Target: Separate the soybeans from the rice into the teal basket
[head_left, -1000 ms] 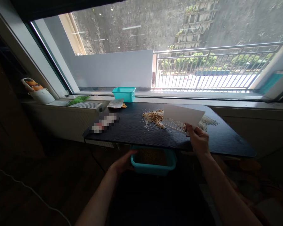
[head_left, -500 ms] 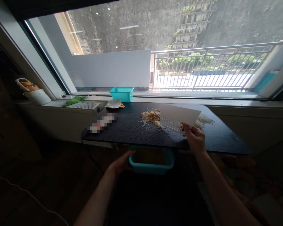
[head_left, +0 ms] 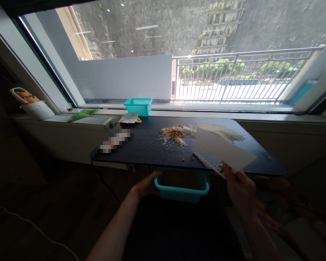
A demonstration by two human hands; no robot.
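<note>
My left hand [head_left: 148, 185] is closed on the left end of a turquoise plastic tub [head_left: 182, 193] below the table's front edge. Small brown grains or beans [head_left: 180, 179] lie dark in the tub's shadow. In my right hand [head_left: 240, 185] is a thin white sheet [head_left: 224, 146] with a row of holes along its lower edge, pinched at its near corner. It is tilted over the front right of the dark table [head_left: 141, 148]. Behind it lies a heap of yellow-brown beans [head_left: 175, 132], beside spread white rice-like grains [head_left: 225, 131]. A couple of loose beans sit near the front edge.
Another turquoise tub [head_left: 138, 107] stands by the window, with a paper packet [head_left: 129, 117] before it. A blurred item [head_left: 115, 140] lies on the table's left. A green cloth [head_left: 83, 115] and a white pot [head_left: 38, 110] rest on the sill. A cable [head_left: 32, 226] crosses the floor.
My right hand has moved the white sheet rightward and toward me, away from the bean heap, uncovering more white grains. My left hand and the tub have shifted slightly right.
</note>
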